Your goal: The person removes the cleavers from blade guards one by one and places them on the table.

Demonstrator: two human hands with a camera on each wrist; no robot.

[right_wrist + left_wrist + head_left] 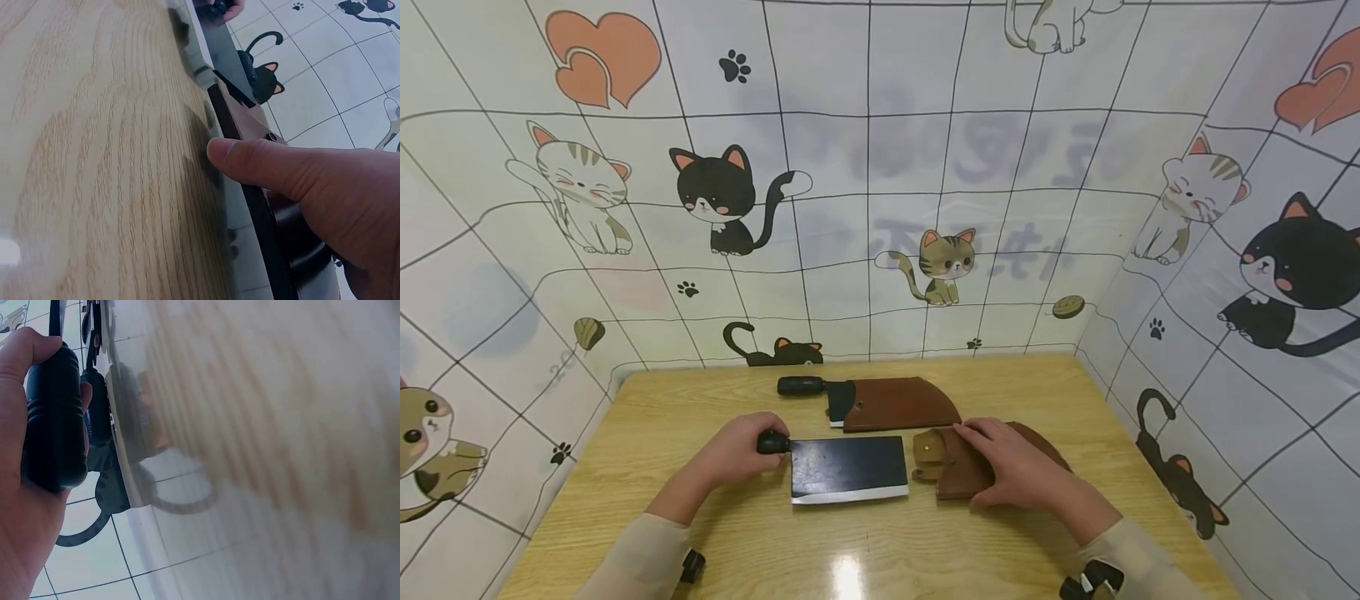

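Observation:
My left hand (741, 450) grips the black handle (55, 419) of a cleaver, its wide dark blade (848, 468) pointing right with the bright edge toward me. My right hand (1018, 467) holds a brown leather sheath (951, 477) across its middle, thumb on the near edge (250, 164) and fingers over the far side. The sheath's tan strap end (929, 448) faces the blade's squared end, a narrow gap between them in the head view. In the right wrist view, blade and sheath look nearly in line; whether they touch there I cannot tell.
Behind the cleaver lies a second knife with a black handle (801, 386), its blade mostly inside another brown sheath (901, 403). The light wooden table (760, 550) meets cloth walls (842, 192) printed with cats and grid lines at the back and both sides.

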